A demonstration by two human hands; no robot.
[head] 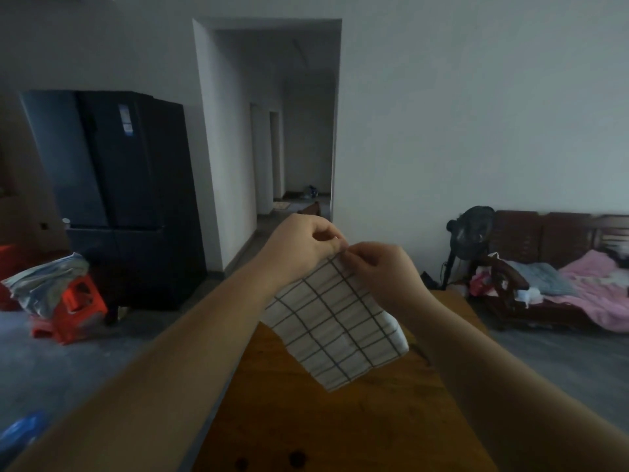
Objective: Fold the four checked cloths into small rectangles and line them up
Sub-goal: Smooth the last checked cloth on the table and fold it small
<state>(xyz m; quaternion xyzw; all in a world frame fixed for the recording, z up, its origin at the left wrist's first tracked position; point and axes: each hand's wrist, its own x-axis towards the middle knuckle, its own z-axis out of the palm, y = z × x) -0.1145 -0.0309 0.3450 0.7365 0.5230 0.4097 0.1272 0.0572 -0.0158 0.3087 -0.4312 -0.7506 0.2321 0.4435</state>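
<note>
Both hands are up in the air over the table [357,434]. The left hand [301,245] and the right hand [383,274] touch each other and pinch the top edge of the cloth [335,327] with curled fingers. The cloth hangs down, folded, above the table's far end.
</note>
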